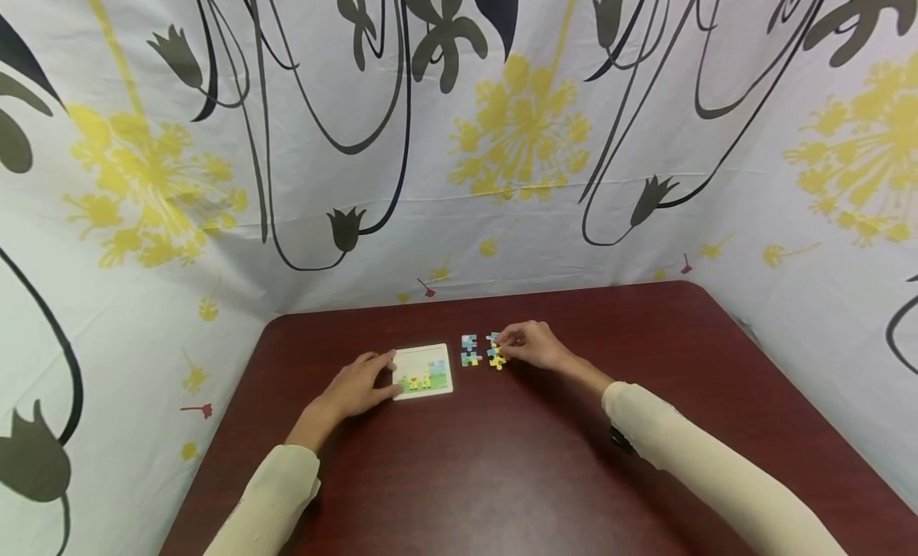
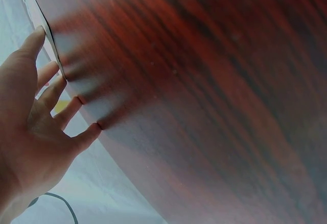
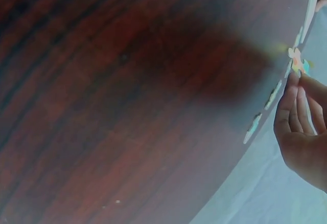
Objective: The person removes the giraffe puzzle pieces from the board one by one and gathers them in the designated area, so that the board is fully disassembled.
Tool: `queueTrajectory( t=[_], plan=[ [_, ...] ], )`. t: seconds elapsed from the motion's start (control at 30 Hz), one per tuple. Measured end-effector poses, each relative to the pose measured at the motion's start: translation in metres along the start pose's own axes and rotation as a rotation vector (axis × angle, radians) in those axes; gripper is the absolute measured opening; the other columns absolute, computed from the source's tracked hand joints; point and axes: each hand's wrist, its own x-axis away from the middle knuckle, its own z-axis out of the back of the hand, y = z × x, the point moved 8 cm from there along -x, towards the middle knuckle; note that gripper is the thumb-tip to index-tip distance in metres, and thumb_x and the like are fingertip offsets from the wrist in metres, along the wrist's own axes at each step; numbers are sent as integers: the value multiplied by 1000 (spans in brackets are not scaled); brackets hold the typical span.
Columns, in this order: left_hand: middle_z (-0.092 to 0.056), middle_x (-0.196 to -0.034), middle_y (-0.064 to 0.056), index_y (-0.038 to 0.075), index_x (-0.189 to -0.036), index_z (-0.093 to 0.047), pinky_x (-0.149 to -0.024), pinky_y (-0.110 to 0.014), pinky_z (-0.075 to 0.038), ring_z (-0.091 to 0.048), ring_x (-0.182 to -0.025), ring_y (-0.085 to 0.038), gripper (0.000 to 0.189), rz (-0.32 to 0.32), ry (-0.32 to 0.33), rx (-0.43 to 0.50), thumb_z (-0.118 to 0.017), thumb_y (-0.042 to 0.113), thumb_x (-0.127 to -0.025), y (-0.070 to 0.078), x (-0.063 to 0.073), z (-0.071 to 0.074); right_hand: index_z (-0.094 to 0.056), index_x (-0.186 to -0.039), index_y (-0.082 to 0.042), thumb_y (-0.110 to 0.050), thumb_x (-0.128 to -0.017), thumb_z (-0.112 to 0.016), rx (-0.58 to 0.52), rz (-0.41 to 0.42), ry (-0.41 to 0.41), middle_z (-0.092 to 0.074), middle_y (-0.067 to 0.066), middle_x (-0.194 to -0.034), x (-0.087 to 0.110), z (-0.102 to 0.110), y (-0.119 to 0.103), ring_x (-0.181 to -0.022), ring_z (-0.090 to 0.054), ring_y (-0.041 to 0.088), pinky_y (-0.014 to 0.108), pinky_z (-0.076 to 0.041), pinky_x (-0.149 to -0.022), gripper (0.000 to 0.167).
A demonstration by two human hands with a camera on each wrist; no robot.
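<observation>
A white-framed puzzle board (image 1: 387,397) lies on the table, its picture partly filled in with green, yellow and blue. My left hand (image 1: 358,385) rests at the board's left side, fingers spread and thumb at the near corner. In the left wrist view the fingertips (image 2: 94,127) touch down around the board's edge. My right hand (image 1: 534,345) is to the right of the board and pinches a small jigsaw piece (image 3: 296,59) between thumb and fingertips. Beside that hand lie loose jigsaw pieces, among them a blue one (image 1: 468,342) and a yellow one (image 1: 498,362).
The dark red-brown wooden table (image 1: 466,476) has rounded far corners. A white cloth (image 1: 402,182) with grey and yellow plant prints hangs behind it and along both sides. More loose pieces (image 3: 253,126) lie flat near the right hand.
</observation>
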Motion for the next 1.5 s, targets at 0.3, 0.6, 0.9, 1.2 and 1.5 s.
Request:
queueTrajectory(
  t=[0.3, 0.6, 0.9, 1.2, 1.5],
  plan=[
    [-63, -137, -7, 7, -156, -47, -108, -62, -43, -46, -141, -38, 71, -16, 12, 9, -73, 40, -98, 0, 1, -1, -78, -105, -4, -8, -92, -80, 94, -38, 23, -78, 5, -92, 2, -5, 9, -82, -75, 17, 34, -60, -73, 13],
    [-63, -137, -5, 9, -156, -46, -109, -62, -42, -45, -142, -37, 71, -11, 13, 0, -72, 42, -98, -2, -2, 1, -79, -99, -6, -10, -91, -81, 125, -65, 64, -78, 3, -89, -1, -5, 12, -78, -75, 15, 32, -59, -69, 10],
    [-62, -139, -6, 9, -156, -47, -110, -61, -41, -45, -143, -37, 70, 7, -11, 11, -72, 41, -99, 0, 1, 2, -79, -100, -6, -12, -90, -83, 137, -89, 59, -78, 3, -91, 1, -7, 10, -79, -74, 15, 34, -60, -71, 12],
    [-62, -139, -4, 9, -157, -45, -111, -60, -40, -44, -144, -36, 71, 7, -15, 11, -71, 42, -99, -2, 1, 2, -79, -101, -5, -11, -92, -80, 93, -31, 56, -78, 3, -90, -10, -9, -6, -78, -74, 14, 30, -57, -66, 11],
    [-61, -140, -5, 9, -157, -46, -110, -62, -40, -44, -144, -36, 70, 19, -23, 17, -71, 41, -99, 2, 3, 2, -80, -105, -4, -11, -92, -81, 78, 31, -28, -79, 4, -93, -29, -39, -38, -80, -75, 13, 27, -59, -69, 15]
  ],
)
